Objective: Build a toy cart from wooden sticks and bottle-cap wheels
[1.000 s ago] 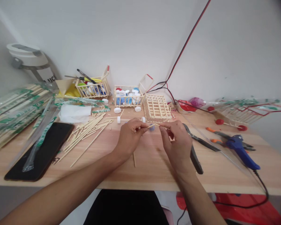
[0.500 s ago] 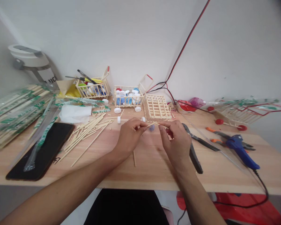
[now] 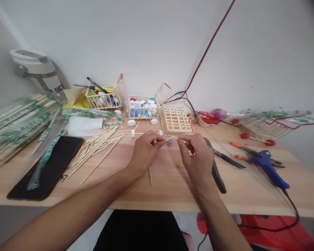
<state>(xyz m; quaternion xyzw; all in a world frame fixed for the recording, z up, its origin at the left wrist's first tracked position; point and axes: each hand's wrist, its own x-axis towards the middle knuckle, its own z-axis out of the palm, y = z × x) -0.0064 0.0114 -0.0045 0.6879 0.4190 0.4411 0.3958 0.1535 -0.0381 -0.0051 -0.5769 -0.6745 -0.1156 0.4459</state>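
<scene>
Between finger and thumb, my left hand (image 3: pixel 146 150) pinches a thin wooden stick (image 3: pixel 169 138). My right hand (image 3: pixel 197 155) pinches another wooden stick (image 3: pixel 180 139), and the two tips meet at a shallow angle between my hands. Just beyond them lies a stick-built basket (image 3: pixel 176 120) with a grid of bars facing up. An axle stick with white cap wheels (image 3: pixel 133 133) rests behind my left hand. Under that hand, one loose stick (image 3: pixel 150 176) sticks out toward me. A small blue blob (image 3: pixel 169 142) shows beneath the joined tips.
Loose sticks (image 3: pixel 99 148) and a phone (image 3: pixel 44 170) lie to the left. Two stick carts (image 3: pixel 143 107) holding bottle caps stand at the back. Black-handled pliers (image 3: pixel 218 176), a blue glue gun (image 3: pixel 270 169) and a red-wheeled cart (image 3: pixel 267 129) are on the right.
</scene>
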